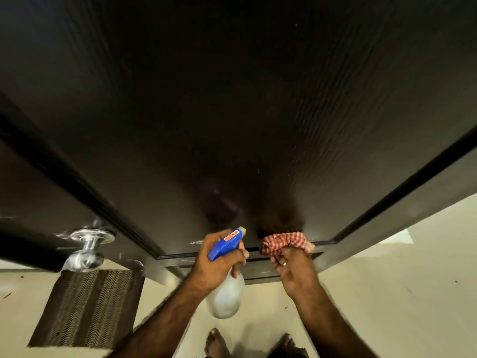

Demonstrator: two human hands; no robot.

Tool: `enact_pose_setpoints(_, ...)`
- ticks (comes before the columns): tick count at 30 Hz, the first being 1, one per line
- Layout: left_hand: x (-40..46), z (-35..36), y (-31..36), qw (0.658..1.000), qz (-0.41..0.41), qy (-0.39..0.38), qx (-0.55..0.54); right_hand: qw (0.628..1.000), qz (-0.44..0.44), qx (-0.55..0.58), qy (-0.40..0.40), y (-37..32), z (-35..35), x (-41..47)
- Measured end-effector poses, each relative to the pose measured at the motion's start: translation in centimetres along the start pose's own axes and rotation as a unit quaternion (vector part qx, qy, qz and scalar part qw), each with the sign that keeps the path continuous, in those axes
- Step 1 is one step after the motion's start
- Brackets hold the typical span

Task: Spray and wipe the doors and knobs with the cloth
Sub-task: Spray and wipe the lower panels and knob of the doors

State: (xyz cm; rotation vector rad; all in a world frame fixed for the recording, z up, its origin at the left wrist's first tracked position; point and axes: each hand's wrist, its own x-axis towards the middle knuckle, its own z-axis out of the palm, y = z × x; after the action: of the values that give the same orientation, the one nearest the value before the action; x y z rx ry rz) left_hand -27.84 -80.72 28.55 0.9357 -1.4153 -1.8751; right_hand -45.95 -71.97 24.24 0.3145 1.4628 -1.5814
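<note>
Head view, looking down the dark door (232, 112). I am seeing my left hand (219, 257) curling round the neck of a spray bottle (227, 280), its blue trigger head aiming at the door and its cloudy white body hanging below the fist. My right hand (294, 264), a ring on one finger, is gripping a bunched red-and-white checked cloth (284, 242) and pressing it against the door's lower panel, just right of the bottle. A chrome knob (87, 250) is showing at far left, above a brown patterned mat (87, 306) lying on the pale floor (387, 293).
</note>
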Motion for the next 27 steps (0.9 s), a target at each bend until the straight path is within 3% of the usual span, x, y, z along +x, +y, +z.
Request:
enact_pose_setpoints(3,-0.2,-0.6,-0.1,1.000,0.002,-0.004,0.002,0.998,-0.039,0.020,-0.053,-2.7,1.7,-3.0)
enact_pose_setpoints(5,-0.2,-0.7,-0.2,1.000,-0.003,0.005,0.007,0.979,-0.195,-0.021,-0.053,-3.7,1.5,-4.3)
enact_pose_setpoints(7,-0.2,-0.6,-0.2,1.000,-0.007,0.023,0.014,0.911,-0.382,-0.149,-0.037,-3.4,0.7,-3.5)
enact_pose_setpoints(8,-0.2,-0.5,-0.2,0.999,-0.006,0.028,0.017,0.885,-0.419,-0.202,-0.032,-2.6,0.3,-2.6)
enact_pose_setpoints(9,-0.2,-0.4,-0.3,0.999,-0.004,0.031,0.021,0.876,-0.420,-0.235,-0.024,-1.6,-0.1,-1.7)
enact_pose_setpoints(11,-0.3,0.1,-0.6,0.998,-0.007,0.049,0.025,0.914,-0.334,-0.229,-0.025,0.7,-0.6,-0.2)
enact_pose_setpoints(14,-0.6,0.7,-0.8,0.995,-0.010,0.090,0.029,0.996,-0.078,-0.041,-0.021,2.6,0.1,1.2)
enact_pose_setpoints(16,-0.7,1.2,-0.9,0.993,-0.008,0.106,0.046,0.997,0.040,0.033,-0.051,1.5,0.6,0.5)
enact_pose_setpoints(18,-0.7,1.4,-1.0,0.990,-0.014,0.124,0.071,0.995,0.005,0.035,-0.096,-1.1,2.1,-1.9)
enact_pose_setpoints(20,-0.7,1.7,-1.2,0.985,-0.009,0.152,0.081,0.977,-0.160,-0.003,-0.137,-3.2,2.3,-4.0)
enact_pose_setpoints(23,-1.1,2.3,-1.0,0.980,0.010,0.184,0.076,0.873,-0.429,-0.190,-0.138,-3.2,0.8,-2.7)
enact_pose_setpoints(25,-1.6,3.0,-0.6,0.979,0.028,0.187,0.075,0.833,-0.444,-0.298,-0.146,-0.6,-1.1,-0.1)
enact_pose_setpoints(27,-2.0,3.4,-0.4,0.979,0.036,0.193,0.056,0.899,-0.301,-0.282,-0.146,1.6,-2.0,1.2)
